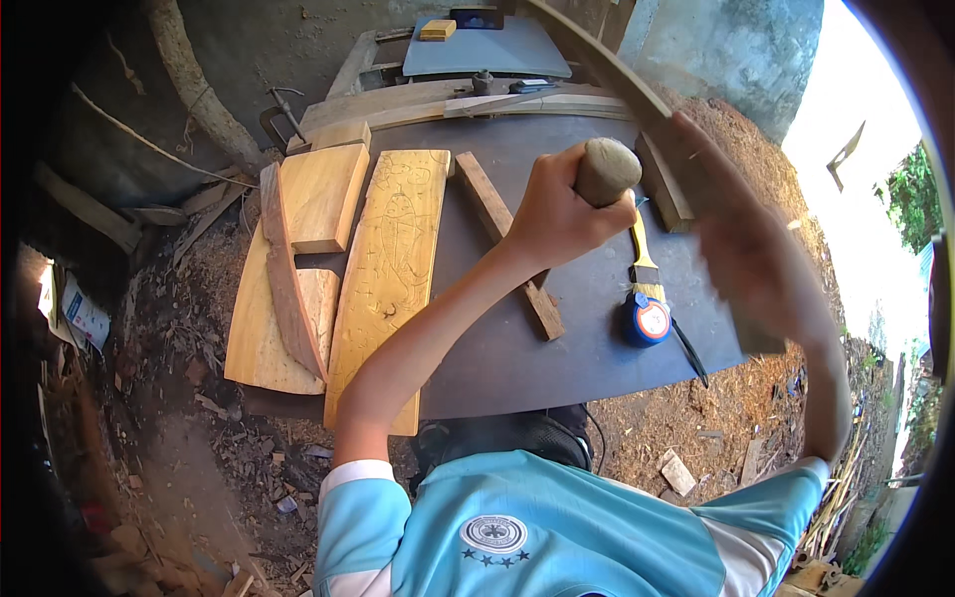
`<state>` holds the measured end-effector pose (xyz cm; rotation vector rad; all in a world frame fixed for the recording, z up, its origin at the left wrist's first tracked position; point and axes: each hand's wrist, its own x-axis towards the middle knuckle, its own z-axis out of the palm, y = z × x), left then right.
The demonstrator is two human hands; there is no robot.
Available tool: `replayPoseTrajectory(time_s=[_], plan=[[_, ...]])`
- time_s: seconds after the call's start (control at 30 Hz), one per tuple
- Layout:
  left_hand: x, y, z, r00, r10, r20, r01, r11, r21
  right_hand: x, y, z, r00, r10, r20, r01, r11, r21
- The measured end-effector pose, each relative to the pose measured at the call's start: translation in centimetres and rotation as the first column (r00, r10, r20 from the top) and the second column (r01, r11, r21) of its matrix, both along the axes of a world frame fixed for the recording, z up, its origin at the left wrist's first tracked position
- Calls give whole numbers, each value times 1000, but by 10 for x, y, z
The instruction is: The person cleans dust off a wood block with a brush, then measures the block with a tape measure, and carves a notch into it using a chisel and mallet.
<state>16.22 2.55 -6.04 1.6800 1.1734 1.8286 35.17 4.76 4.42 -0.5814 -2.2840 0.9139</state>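
My left hand [567, 214] is closed around a thick, round-ended handle [609, 171], held upright above the table. Whatever lies below that grip is hidden by the hand. To the right, my right hand [751, 259] is smeared by motion, raised and wrapped round a long wooden stick [627, 85] that slants to the top edge. Beneath my left forearm lies a yellowish board [393, 249] with figures marked or cut into its face. A narrow brown wooden strip [489, 204] rests partly under my left wrist.
Pale wood blocks [328, 194] and a reddish wood offcut [284, 269] lie at the left of the dark table [477, 373]. A paintbrush [644, 259] and a blue tape measure [649, 318] sit at the right. Behind are a clamp [284, 114] and a grey panel [487, 50].
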Motion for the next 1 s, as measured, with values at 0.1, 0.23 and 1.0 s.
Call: replayPoseTrajectory(time_s=[0.1, 0.23, 1.0], plan=[[-3, -2, -4, 996, -30, 79, 34, 998, -50, -11, -13, 30, 894, -116, 433, 252, 929, -272], [5, 10, 3, 998, -50, 32, 50, 999, -7, 45, 14, 63, 902, -408, -138, 375, 902, -216], [-90, -3, -26, 676, -295, 675, 398, 917, 1, 18, -18, 19, 946, -290, -143, 253, 939, -232]])
